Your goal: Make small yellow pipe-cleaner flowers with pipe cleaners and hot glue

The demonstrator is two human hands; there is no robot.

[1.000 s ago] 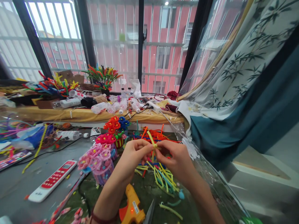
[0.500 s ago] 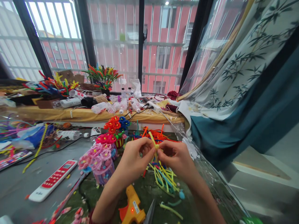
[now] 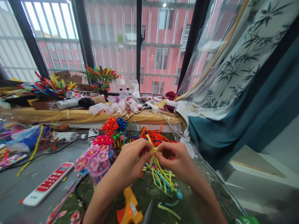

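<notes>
Between my two hands is a yellow pipe cleaner (image 3: 149, 140), bent into a small knot or loop, with one end pointing up. My left hand (image 3: 134, 157) pinches it from the left with thumb and forefinger. From the right, the fingertips of my right hand (image 3: 174, 158) close on the same knot. Below and behind them lies a bunch of yellow and blue pipe cleaners (image 3: 163, 180). Close to my left forearm stands a bouquet of pink pipe-cleaner flowers (image 3: 95, 158). An orange glue gun (image 3: 130, 207) with a lit red light lies beneath my hands, beside a scissor blade (image 3: 147, 213).
A white remote control (image 3: 49, 183) lies at the left. Red and orange pipe cleaners (image 3: 151, 133) are heaped behind my hands. Plastic bottles (image 3: 98, 108) and a power strip (image 3: 152, 107) crowd the window sill. A curtain (image 3: 212, 133) hangs at the right.
The view has shifted slightly, so most things sit a little further left. Both hands keep their pinch on the yellow pipe cleaner; the right fingers have spread slightly from the left ones.
</notes>
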